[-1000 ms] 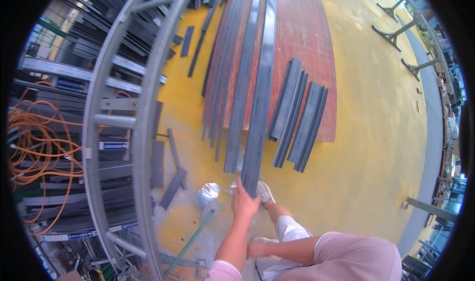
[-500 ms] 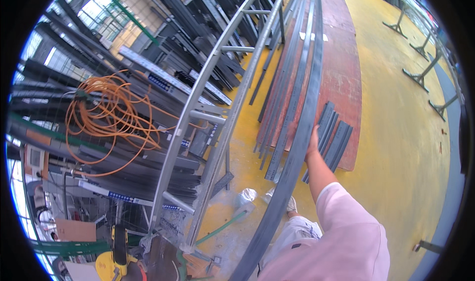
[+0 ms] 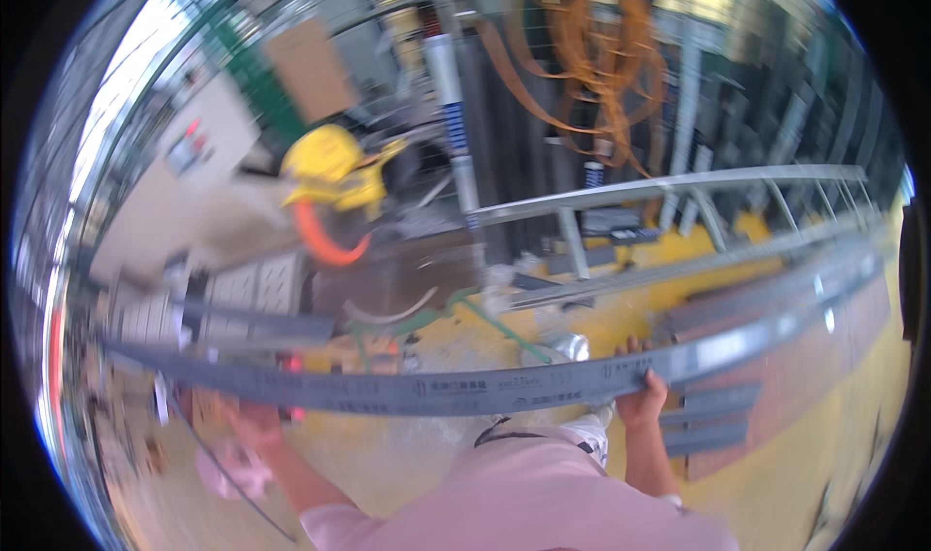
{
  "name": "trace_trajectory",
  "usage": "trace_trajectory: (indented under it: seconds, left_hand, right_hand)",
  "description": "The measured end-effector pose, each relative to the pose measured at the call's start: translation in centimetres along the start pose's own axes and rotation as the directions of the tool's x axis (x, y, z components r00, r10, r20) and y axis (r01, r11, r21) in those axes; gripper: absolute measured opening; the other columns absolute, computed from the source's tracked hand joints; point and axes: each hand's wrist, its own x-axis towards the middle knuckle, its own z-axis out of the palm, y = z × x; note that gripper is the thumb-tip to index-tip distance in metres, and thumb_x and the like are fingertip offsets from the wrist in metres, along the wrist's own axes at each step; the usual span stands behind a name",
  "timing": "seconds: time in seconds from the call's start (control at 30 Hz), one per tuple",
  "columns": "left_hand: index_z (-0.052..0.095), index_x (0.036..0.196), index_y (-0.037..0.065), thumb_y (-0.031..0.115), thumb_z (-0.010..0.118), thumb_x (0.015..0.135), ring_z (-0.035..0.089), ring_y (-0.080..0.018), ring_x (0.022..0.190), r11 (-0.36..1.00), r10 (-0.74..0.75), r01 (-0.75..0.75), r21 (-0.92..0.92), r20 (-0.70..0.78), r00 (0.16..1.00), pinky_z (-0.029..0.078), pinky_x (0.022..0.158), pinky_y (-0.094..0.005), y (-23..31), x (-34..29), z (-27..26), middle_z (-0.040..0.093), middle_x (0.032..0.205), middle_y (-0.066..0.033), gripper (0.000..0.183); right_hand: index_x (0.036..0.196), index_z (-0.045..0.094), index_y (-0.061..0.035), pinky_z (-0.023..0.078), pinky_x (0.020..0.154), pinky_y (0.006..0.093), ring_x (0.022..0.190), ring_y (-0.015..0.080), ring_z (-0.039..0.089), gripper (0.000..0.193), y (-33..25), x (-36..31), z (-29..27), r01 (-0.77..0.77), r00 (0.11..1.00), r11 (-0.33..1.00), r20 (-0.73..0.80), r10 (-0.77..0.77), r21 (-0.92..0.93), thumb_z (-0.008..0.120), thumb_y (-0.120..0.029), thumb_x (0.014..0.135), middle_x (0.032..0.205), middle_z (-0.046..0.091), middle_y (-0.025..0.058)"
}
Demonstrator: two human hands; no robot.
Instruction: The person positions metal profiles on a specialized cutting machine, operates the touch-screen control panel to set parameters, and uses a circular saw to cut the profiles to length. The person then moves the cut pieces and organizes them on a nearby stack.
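A long grey metal profile (image 3: 553, 384) runs across in front of my body from far left to far right, with printing along its side. My right hand (image 3: 642, 401) is wrapped around it right of the middle, thumb on the near side and fingertips over the top. Further left, my left hand (image 3: 254, 423) is at the profile's lower edge; it is blurred, and its fingers are mostly hidden behind the profile. Several short grey profiles (image 3: 713, 420) lie on a reddish board (image 3: 815, 396) beside my right hand.
Beyond the profile, a metal ladder (image 3: 669, 187) lies lengthwise. A yellow power saw (image 3: 330, 168) with an orange curved part stands ahead on the left. A coil of orange hose (image 3: 606, 76) hangs at the back. A pink object (image 3: 233, 469) sits below my left hand.
My view has swung left. The long profile has turned from pointing away from me to lying crosswise. My left hand has come into view at it; my right hand now grips it.
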Motion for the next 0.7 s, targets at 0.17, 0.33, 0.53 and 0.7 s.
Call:
trace_trajectory:
  seconds: [0.17,0.33,0.53,0.7]
  left_hand:
    - [0.052,0.122,0.001,0.03,0.054,0.089,0.054,-0.0281,0.107,0.984,0.12,-0.126,0.127,0.049,0.992,0.04,0.097,-0.0416,7.6,11.1,-4.7,0.056,0.118,-0.0134,0.044]
    - [0.055,0.118,0.0,0.025,0.056,0.087,0.056,-0.0261,0.101,0.729,0.338,-0.249,0.638,-0.019,0.941,0.042,0.094,-0.0406,1.2,12.7,1.4,0.059,0.109,-0.013,0.04]
    - [0.055,0.117,0.0,0.026,0.057,0.087,0.056,-0.0258,0.099,0.716,0.143,-0.094,0.692,-0.013,0.99,0.043,0.092,-0.0407,-7.8,14.5,4.0,0.06,0.107,-0.0137,0.04]
    - [0.056,0.117,0.001,0.027,0.057,0.088,0.057,-0.0255,0.097,0.714,0.077,-0.034,0.699,-0.03,0.997,0.044,0.09,-0.0408,-9.7,15.4,3.0,0.061,0.106,-0.0143,0.039]
  right_hand:
    - [0.137,0.037,-0.012,0.036,0.1,0.0481,0.123,0.0347,0.04,0.078,8.3,-4.5,5.0,-0.251,0.944,0.962,0.193,0.267,-0.105,0.068,-0.048,0.075,0.138,0.039,0.0085]
    - [0.128,0.039,0.0101,0.041,0.099,0.0437,0.11,0.0325,0.053,0.064,-2.2,-0.4,3.7,0.37,0.895,0.929,-0.268,-0.356,0.0,0.043,-0.043,0.093,0.121,0.054,0.0189]
    - [0.115,0.044,0.0114,0.048,0.091,0.0426,0.098,0.0333,0.057,0.04,-6.4,2.1,5.4,0.452,0.853,0.886,-0.34,-0.396,0.103,0.042,-0.02,0.09,0.106,0.056,0.0198]
    - [0.12,0.043,0.008,0.047,0.092,0.0438,0.1,0.0323,0.056,0.041,-5.3,3.2,9.1,0.43,0.894,0.901,-0.168,-0.415,0.066,0.042,-0.02,0.089,0.109,0.055,0.0183]
